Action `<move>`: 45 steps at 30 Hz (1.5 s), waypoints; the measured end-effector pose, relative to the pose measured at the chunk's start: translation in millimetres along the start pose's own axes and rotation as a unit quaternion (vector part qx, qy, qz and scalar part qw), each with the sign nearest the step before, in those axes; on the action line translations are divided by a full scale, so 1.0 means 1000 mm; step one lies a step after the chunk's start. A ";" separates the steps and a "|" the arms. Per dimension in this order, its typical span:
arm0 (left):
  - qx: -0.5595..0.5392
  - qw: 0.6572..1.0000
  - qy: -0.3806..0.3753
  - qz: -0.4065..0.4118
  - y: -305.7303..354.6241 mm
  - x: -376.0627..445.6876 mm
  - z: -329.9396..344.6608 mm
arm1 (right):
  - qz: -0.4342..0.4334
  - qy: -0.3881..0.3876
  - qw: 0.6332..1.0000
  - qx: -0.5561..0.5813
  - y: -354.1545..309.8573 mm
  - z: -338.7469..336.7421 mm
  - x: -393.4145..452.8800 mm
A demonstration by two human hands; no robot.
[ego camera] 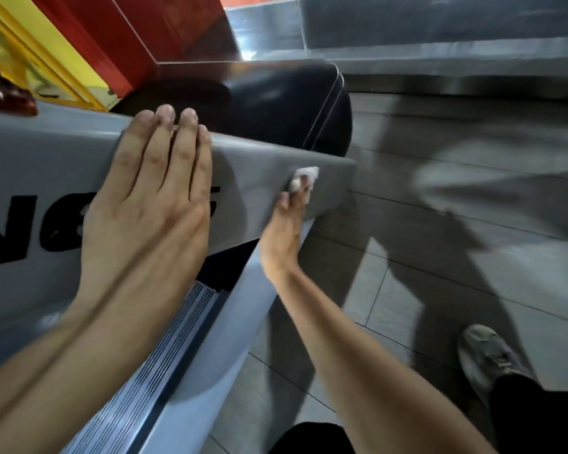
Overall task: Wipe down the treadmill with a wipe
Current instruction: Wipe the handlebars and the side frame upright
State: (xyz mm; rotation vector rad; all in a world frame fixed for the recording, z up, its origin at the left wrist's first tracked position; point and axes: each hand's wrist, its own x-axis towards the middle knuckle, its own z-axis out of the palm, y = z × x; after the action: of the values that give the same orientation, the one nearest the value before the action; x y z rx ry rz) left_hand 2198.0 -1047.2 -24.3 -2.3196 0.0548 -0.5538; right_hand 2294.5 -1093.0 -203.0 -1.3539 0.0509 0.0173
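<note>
**Two hands, one wipe, on the treadmill panel**

We see one treadmill (pixel 30 178) with one grey side panel bearing black letters. Our left hand (pixel 151 191) lies flat on the panel, four fingers straight and together, gripping nothing. Our right hand (pixel 284 224) pinches one white wipe (pixel 304 178) and presses it against the panel near its far end. One shoe (pixel 486 358) stands on the tiled floor (pixel 440 257).

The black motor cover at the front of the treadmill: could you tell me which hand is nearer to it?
Left. The left hand lies flat on the grey panel, fingertips almost at the black cover; the right hand presses the wipe lower down.
</note>
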 end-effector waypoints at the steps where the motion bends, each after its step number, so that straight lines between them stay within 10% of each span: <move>1: 0.002 1.000 -0.004 0.005 0.000 -0.002 0.002 | 0.046 0.009 0.999 0.010 0.006 -0.004 0.011; 9: -0.028 0.998 -0.040 0.043 -0.004 -0.003 -0.006 | -0.248 -0.107 0.961 -0.061 0.002 0.024 -0.123; 16: -0.048 0.998 -0.031 0.026 0.000 0.002 -0.003 | 0.088 0.002 0.996 0.017 0.016 0.002 0.001; 23: -0.038 0.997 -0.040 0.051 0.002 0.005 -0.011 | -0.085 -0.080 0.993 0.007 -0.020 0.027 -0.125; 31: -0.071 0.996 -0.061 0.014 0.009 0.012 -0.007 | 0.174 -0.002 0.985 0.018 0.018 -0.019 0.047; 40: -0.055 0.992 -0.105 0.036 0.055 0.051 0.028 | -0.140 0.045 0.989 0.006 0.009 -0.014 -0.033; 45: -0.062 0.988 -0.138 0.042 0.082 0.077 0.053 | 0.000 0.098 0.995 -0.008 0.032 -0.025 0.061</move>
State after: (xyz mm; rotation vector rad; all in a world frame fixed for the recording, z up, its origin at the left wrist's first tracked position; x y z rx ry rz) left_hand 2299.2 -1087.4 -84.5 -2.4807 0.0570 -0.1889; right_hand 2353.1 -1111.8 -242.5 -1.3688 0.2158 -0.1159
